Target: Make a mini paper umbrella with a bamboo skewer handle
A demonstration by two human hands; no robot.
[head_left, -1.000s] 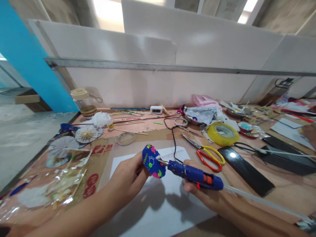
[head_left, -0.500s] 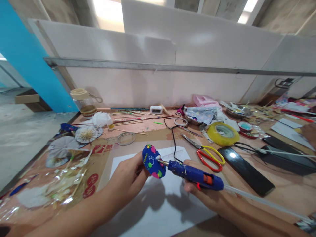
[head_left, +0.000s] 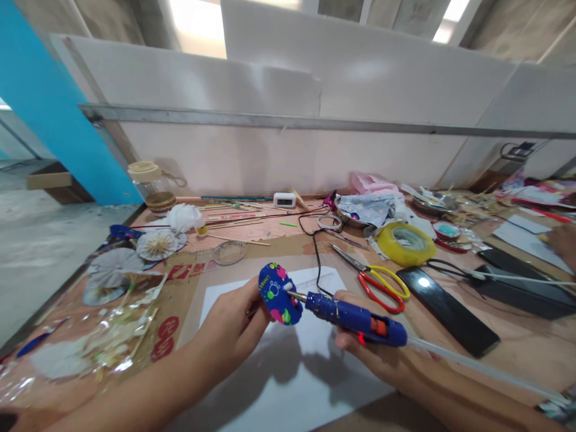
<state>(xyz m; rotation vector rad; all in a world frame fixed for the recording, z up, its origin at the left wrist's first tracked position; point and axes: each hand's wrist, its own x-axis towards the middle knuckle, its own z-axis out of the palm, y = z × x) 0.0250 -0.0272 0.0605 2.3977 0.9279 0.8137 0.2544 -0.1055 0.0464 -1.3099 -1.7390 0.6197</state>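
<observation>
My left hand [head_left: 240, 318] pinches a round, dark blue printed fabric piece [head_left: 276, 303] by its left edge, its patterned face turned toward the right. My right hand [head_left: 360, 333] is wrapped round a blue hot glue gun [head_left: 351, 315] with an orange part and a red light. The gun's metal nozzle meets the fabric's face beside a small whitish blob. A clear glue stick [head_left: 468, 360] runs out of the gun's rear. Beneath both hands lies a white sheet of paper [head_left: 288, 384] with their shadows on it.
Red-and-yellow-handled scissors [head_left: 382, 288], a yellow tape roll [head_left: 405, 243] and a black phone [head_left: 450, 309] lie to the right. Folded fabric rosettes [head_left: 159, 243] and plastic bags sit left. A jar [head_left: 153, 189] and small white clock [head_left: 285, 200] stand behind. Another person's hand [head_left: 562, 243] shows far right.
The fabric piece has turned slightly in my left hand, so its printed face shows a little more. The glue gun has barely moved; its nozzle stays at the fabric.
</observation>
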